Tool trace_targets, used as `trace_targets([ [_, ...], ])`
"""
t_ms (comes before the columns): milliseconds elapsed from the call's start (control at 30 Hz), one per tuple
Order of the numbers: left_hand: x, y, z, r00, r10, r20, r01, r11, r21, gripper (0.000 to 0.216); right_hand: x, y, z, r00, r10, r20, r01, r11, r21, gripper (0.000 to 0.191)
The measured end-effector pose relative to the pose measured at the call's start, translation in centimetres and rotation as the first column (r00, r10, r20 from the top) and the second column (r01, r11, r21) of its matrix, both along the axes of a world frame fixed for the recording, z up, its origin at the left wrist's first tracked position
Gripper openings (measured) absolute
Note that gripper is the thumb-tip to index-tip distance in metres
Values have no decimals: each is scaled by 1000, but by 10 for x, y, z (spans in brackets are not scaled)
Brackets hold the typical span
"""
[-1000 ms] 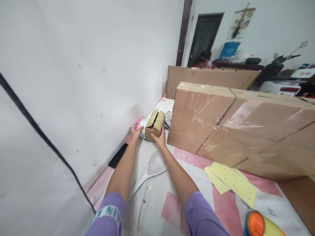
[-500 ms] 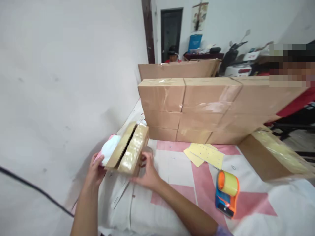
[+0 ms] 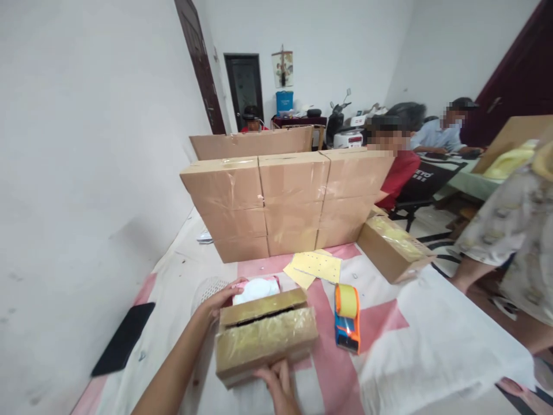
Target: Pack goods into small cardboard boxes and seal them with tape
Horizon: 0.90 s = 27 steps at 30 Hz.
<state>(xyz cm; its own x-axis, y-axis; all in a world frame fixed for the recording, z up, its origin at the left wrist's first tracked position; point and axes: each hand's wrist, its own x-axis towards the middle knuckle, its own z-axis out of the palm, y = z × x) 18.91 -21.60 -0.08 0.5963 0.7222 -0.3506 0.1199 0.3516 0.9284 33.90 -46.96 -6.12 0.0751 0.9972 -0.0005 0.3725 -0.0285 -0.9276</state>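
A small cardboard box (image 3: pixel 264 336) with tape-covered flaps, slightly parted on top, sits on the table close in front of me. My left hand (image 3: pixel 218 301) grips its far left corner, fingers curled, next to a pink and white packet (image 3: pixel 257 289) behind the box. My right hand (image 3: pixel 276 385) presses against the box's near side from below, fingers closed on its lower edge. An orange and blue tape dispenser (image 3: pixel 346 317) with yellow tape lies just right of the box.
A wall of stacked taped cartons (image 3: pixel 285 202) stands across the table. Yellow sheets (image 3: pixel 317 266) lie before it, and a long carton (image 3: pixel 391 248) at right. A black phone (image 3: pixel 123 338) lies at left. White sheet (image 3: pixel 436 346) at right. People sit and stand beyond.
I have pulled the small box from the far wall side toward me and turned it sideways; it now rests near the table's front, by the tape dispenser. The view swung right.
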Motion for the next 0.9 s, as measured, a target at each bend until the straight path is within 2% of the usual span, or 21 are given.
trace_targets([
  [33,9,5,0,999,-32,-22,33,999,11,60,-1,-2,2,1000,-4,26,5,998,-55,39],
  [133,27,19,6,986,-100,-136,112,991,79,57,-1,0,9,997,53,52,-43,981,-189,44],
  [233,33,30,17,959,-78,-271,140,966,217,50,1,11,15,988,149,-26,-151,964,-218,53],
  [367,25,26,41,941,67,-333,93,892,442,55,7,16,23,964,239,-118,-257,951,-173,91],
  [433,12,9,58,934,180,-310,13,847,531,54,16,8,33,934,324,-148,-345,928,-142,92],
  [467,4,-5,68,925,246,-290,-30,807,589,50,23,1,41,919,359,-160,-378,920,-106,84],
  [500,-3,-21,78,916,295,-272,-54,761,646,45,32,-7,51,913,374,-165,-387,921,-53,71],
  [533,-8,-39,87,904,338,-260,-43,678,734,40,43,-14,62,918,364,-158,-365,931,21,54],
  [567,-11,-58,95,906,313,-283,43,599,799,35,56,-20,75,939,314,-139,-301,948,106,36],
  [600,-12,-77,101,905,235,-354,188,527,829,33,70,-23,88,963,248,-110,-222,953,204,21],
  [633,-10,-95,105,880,173,-443,337,430,838,38,85,-24,101,982,172,-81,-139,942,306,14],
  [700,-1,-125,104,804,174,-569,525,243,816,49,114,-14,122,1000,3,-28,10,891,454,11],
  [767,10,-144,97,756,289,-587,586,101,804,48,137,5,136,992,-121,42,84,863,498,9],
  [833,18,-156,89,738,399,-545,597,-10,802,35,151,30,142,979,-145,141,62,880,471,10],
  [900,22,-166,83,738,452,-501,599,-97,795,22,157,55,143,972,-67,226,-31,914,405,26],
])
